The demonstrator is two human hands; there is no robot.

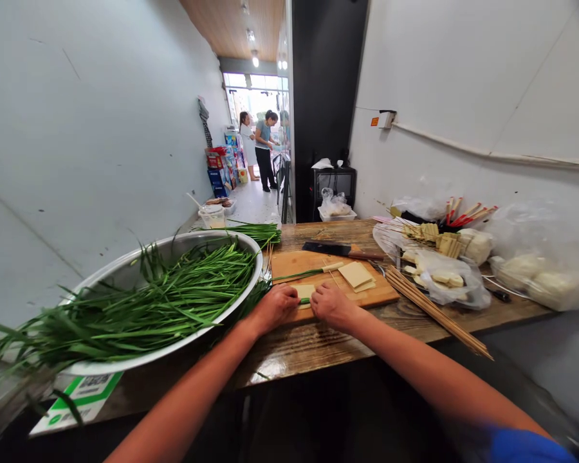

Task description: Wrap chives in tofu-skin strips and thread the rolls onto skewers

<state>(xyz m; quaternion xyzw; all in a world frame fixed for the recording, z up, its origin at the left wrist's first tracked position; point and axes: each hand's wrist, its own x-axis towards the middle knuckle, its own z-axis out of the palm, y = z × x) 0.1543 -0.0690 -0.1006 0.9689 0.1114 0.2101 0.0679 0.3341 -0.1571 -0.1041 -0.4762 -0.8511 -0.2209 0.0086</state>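
My left hand [280, 305] and my right hand [332, 307] are side by side at the near edge of a wooden cutting board [382, 293]. Between them lies a pale yellow tofu sheet [305, 290] with a short bundle of green chives [304, 300] on its near part. The fingers of both hands are bent and pressed together at either end of this bundle; the fingertips are partly hidden. Behind my right hand, a finished-looking tofu roll [333, 267] has chives sticking out leftward. A small stack of square tofu sheets [356, 274] rests to its right.
A large metal basin [259, 260] heaped with long chives [188, 302] stands at left. A cleaver [325, 247] lies behind the board. Bamboo skewers [429, 310], skewered tofu rolls [448, 244] and plastic bags [545, 276] are at right. Two people [264, 138] stand far back.
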